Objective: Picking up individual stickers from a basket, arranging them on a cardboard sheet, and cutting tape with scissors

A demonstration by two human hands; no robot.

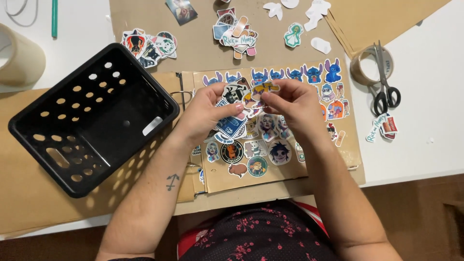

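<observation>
While left hand (208, 113) clutches sticker stack (235, 99), right hand (290, 104) grip pinches yellow sticker (265, 89) at fingertips.

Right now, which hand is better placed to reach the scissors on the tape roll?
Probably the right hand: the scissors lie on the tape roll on that side, and the left hand would have to cross over. Both hands are pinching the small sticker, though.
</observation>
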